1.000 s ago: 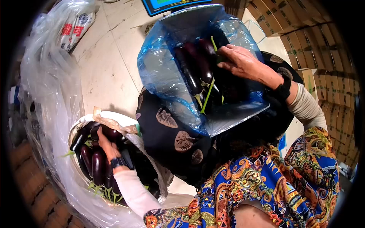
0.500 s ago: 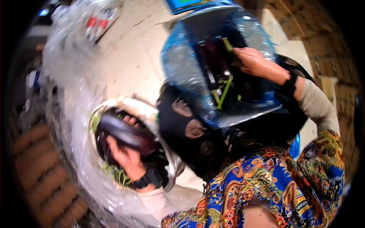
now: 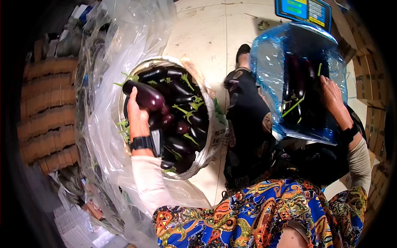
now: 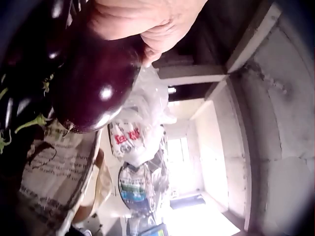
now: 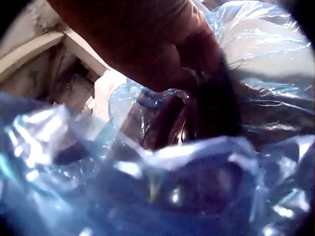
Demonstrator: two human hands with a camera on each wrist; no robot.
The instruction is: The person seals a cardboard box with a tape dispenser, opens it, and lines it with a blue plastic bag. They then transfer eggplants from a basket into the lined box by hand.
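Observation:
My left hand [image 3: 138,118] grips a plump purple eggplant [image 3: 145,96], its green stem end pointing up and left, over the left side of a round white sack [image 3: 211,134] full of eggplants. In the left wrist view the fingers lie over the top of this glossy eggplant [image 4: 98,86]. My right hand [image 3: 333,96] is inside a box lined with blue plastic [image 3: 264,62], at its right side. The right wrist view shows its curled fingers around a dark eggplant [image 5: 216,110], mostly in shadow. More eggplants [image 3: 295,78] lie lengthwise beside it in the box.
The box rests on the person's lap, over dark patterned trousers [image 3: 248,136]. Beyond it stands a scale with a lit display [image 3: 304,10]. Clear plastic sheeting [image 3: 107,124] spreads around the sack's left. Stacked cardboard cartons [image 3: 49,120] line the left, with others [image 3: 370,82] at right.
My left hand, first down among the eggplants in the sack, has lifted one and now holds it over the sack's left side. The head view has turned left; my right hand stays in the box.

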